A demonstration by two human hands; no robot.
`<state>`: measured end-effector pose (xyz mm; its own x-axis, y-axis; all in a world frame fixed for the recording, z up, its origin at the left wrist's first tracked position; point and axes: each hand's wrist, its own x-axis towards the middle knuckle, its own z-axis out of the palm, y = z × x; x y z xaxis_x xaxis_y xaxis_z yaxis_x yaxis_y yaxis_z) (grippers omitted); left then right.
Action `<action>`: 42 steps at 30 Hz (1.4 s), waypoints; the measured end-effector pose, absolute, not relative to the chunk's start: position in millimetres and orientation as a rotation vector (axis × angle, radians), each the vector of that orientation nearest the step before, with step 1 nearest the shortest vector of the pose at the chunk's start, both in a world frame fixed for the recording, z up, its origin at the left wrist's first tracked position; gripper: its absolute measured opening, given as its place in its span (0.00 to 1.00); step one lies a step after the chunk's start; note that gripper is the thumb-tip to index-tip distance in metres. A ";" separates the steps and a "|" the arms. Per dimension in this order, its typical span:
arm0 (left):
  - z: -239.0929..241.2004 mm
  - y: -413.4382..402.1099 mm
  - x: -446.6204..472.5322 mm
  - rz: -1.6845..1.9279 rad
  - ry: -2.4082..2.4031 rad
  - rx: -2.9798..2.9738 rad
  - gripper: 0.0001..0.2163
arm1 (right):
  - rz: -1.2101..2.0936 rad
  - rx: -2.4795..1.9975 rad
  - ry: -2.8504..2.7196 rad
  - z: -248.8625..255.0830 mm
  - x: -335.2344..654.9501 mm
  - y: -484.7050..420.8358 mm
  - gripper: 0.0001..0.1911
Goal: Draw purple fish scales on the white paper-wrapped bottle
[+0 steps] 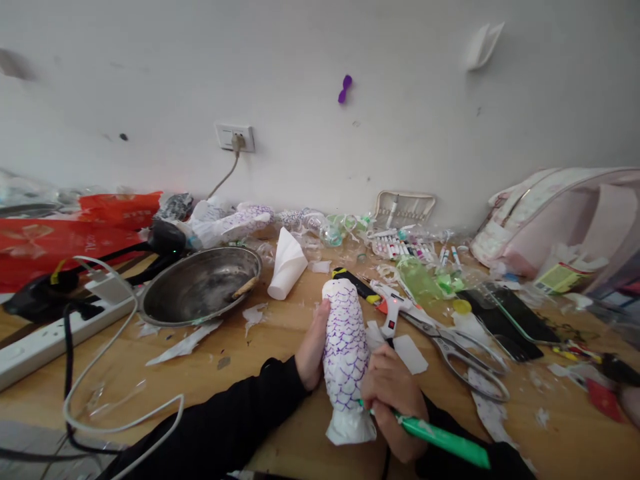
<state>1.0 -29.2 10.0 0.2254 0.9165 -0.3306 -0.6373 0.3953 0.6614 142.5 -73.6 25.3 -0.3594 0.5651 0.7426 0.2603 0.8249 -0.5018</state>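
A white, bottle-shaped paper-covered piece (346, 340) stands nearly upright at the table's front, covered with purple scale-like lines. Its lower end is plain, crumpled white. My left hand (314, 347) grips it from the left side, with most fingers hidden behind it. My right hand (393, 397) is closed round a long green stick-shaped tool (445, 440), whose exact kind I cannot make out. The tool's thin tip meets the lower right of the piece. Just beyond lie a white glue gun (395, 305), a yellow-and-black utility knife (356, 285) and large scissors (463, 350).
A metal bowl (200, 287) with a stick in it sits left, near a white power strip (65, 333) and trailing cables. A paper cone (287, 263) stands behind. Markers (405, 250), dark phones (505, 320), paper scraps and a pink bag (560, 220) fill the right and back.
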 end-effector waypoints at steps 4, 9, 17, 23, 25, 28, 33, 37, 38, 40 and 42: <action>6.7 -28.6 1.0 1.135 0.789 0.439 0.28 | 0.368 -0.671 -1.959 28.0 141.6 -72.1 0.15; 4.1 -28.0 0.4 1.175 0.750 0.457 0.25 | 0.324 -0.697 -1.961 32.7 142.0 -70.6 0.15; 4.2 -27.9 0.1 1.168 0.748 0.463 0.26 | 0.335 -0.677 -1.933 30.8 141.4 -71.1 0.14; 5.9 -28.6 0.9 1.151 0.774 0.456 0.26 | 0.332 -0.652 -1.985 32.6 142.4 -72.9 0.14; 6.1 -28.5 1.3 1.147 0.803 0.446 0.26 | 0.323 -0.683 -1.942 31.2 139.3 -74.6 0.14; 5.3 -28.0 1.6 1.169 0.788 0.448 0.26 | 0.312 -0.615 -1.911 27.1 131.7 -77.6 0.10; 3.3 -27.4 0.9 1.181 0.755 0.467 0.25 | 0.297 -0.657 -1.877 24.3 127.4 -77.8 0.12; 3.5 -27.5 0.8 1.176 0.740 0.462 0.25 | 0.309 -0.629 -1.907 23.4 129.2 -76.8 0.11; 3.8 -27.6 0.9 1.179 0.743 0.460 0.25 | 0.303 -0.625 -1.919 22.8 129.4 -76.9 0.11; 4.5 -27.7 1.3 1.191 0.766 0.457 0.25 | 0.295 -0.642 -1.905 21.5 129.5 -77.1 0.12; 5.1 -27.8 1.5 1.199 0.798 0.455 0.24 | 0.296 -0.645 -1.874 20.6 129.5 -77.2 0.13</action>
<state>1.5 -27.8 5.1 0.1456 0.9417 -0.3032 -0.6428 0.3230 0.6946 129.5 -77.2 20.6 -0.2730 0.5613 0.7813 0.2935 0.8220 -0.4880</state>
